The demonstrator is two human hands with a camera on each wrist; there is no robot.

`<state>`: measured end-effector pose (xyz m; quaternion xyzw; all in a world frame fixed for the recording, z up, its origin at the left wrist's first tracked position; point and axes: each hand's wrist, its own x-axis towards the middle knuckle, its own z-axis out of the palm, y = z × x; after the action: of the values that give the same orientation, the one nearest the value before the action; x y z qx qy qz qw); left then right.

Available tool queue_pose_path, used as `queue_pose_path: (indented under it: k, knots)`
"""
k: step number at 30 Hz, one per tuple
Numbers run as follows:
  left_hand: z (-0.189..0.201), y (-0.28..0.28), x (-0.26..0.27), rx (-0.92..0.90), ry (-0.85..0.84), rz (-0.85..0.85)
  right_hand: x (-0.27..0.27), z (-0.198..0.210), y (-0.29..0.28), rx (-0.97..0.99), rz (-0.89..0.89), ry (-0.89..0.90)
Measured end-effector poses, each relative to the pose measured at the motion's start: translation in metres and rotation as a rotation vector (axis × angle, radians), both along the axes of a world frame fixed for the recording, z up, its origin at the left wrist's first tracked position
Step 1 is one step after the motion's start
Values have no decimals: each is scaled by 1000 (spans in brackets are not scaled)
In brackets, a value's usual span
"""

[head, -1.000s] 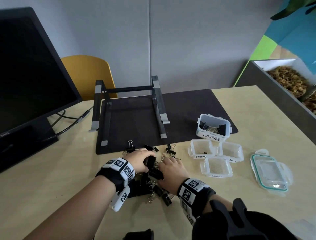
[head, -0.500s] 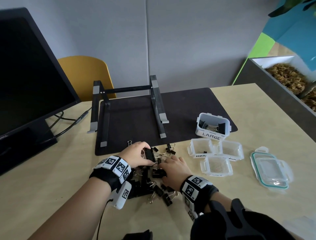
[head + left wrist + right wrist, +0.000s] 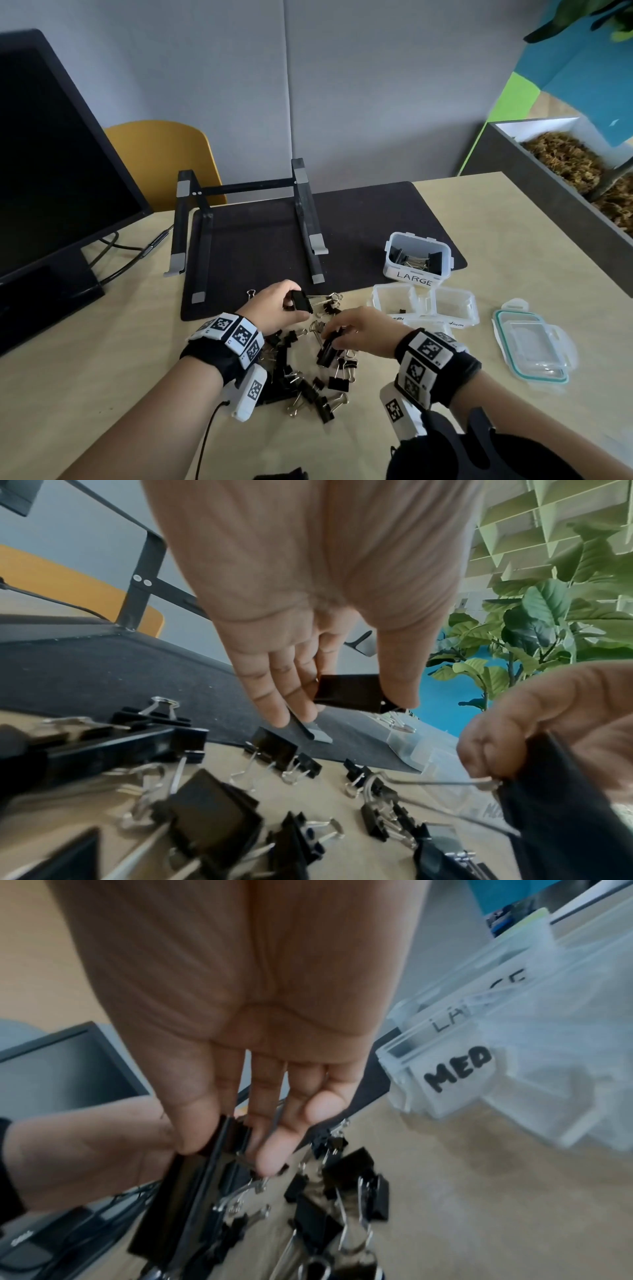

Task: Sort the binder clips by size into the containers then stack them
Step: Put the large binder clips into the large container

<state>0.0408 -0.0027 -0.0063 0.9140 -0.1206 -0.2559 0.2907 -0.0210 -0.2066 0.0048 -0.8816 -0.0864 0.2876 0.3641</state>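
Observation:
Black binder clips of mixed sizes lie in a pile [image 3: 305, 380] on the tan table between my wrists. My left hand [image 3: 287, 306] pinches a large black clip [image 3: 302, 301] [image 3: 349, 692] by its body, lifted above the pile near the mat's front edge. My right hand [image 3: 346, 334] grips another large black clip [image 3: 329, 349] [image 3: 192, 1185] just above the pile. A clear container labelled LARGE [image 3: 418, 260] holds several big clips. Clear medium containers [image 3: 394, 301] [image 3: 455, 1080] and a third one behind my right wrist sit to the right.
A black laptop stand [image 3: 246, 222] rests on a dark desk mat [image 3: 342, 233] behind the pile. A monitor [image 3: 51, 164] stands at the left with cables. A clear lid with a teal seal [image 3: 531, 346] lies at the right. A planter box [image 3: 565, 178] borders the table's right side.
Both hands have risen out of the pile, each with a large clip. The left hand moved toward the mat edge, the right slightly rightward. The head view has shifted a little.

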Motion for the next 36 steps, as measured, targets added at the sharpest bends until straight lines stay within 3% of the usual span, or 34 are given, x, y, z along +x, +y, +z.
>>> queue_pose_path:
  k: [4, 15, 22, 27, 31, 36]
  knots:
    - [4, -22, 3, -31, 38, -21, 3, 13, -28, 131, -105, -6]
    - [1, -78, 19, -163, 61, 98, 32, 48, -135, 116, -239, -80]
    - [-1, -101, 24, -129, 18, 41, 63, 40, -193, 121, -371, -154]
    - [12, -128, 28, -123, -35, -25, 81, 31, -209, -73, -289, -156]
    - [23, -155, 46, -87, -182, -89, 89, 30, -213, -90, -259, -137]
    - [26, -186, 68, 81, -204, -182, 97, 27, -215, -87, -272, -159]
